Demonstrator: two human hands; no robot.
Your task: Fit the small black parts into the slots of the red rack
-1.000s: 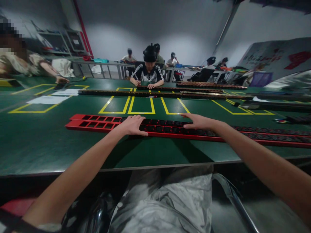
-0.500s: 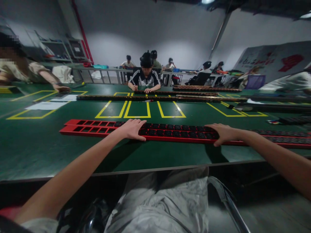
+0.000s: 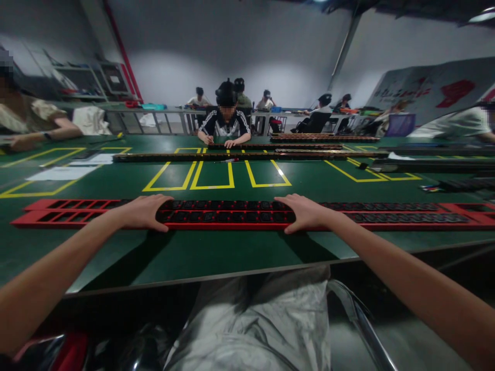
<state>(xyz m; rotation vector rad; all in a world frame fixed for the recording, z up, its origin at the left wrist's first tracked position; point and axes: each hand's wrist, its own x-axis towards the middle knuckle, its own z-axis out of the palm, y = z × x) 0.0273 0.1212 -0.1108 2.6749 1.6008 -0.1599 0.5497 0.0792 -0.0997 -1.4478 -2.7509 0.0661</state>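
A long red power strip (image 3: 228, 226), with two rows of black sockets, lies lengthwise across the green table in front of me. Several openings toward its left end hold no sockets, and a few at the far right look the same. My left hand (image 3: 145, 212) grips the strip left of its middle, thumb on the near side and fingers over the far side. Farther right, my right hand (image 3: 303, 212) clasps it the same way. Sockets under both palms are hidden.
Yellow tape outlines (image 3: 212, 186) mark the green tabletop (image 3: 216, 252). Beyond them lie long dark strips (image 3: 162, 157), white papers (image 3: 62, 173) and a black cable bundle (image 3: 464, 184) at right. A co-worker (image 3: 225, 123) sits opposite; others sit at left and right.
The red power strip has slid left along the table with both my hands on it, bringing its right part into view. The co-worker at left has drawn an arm back.
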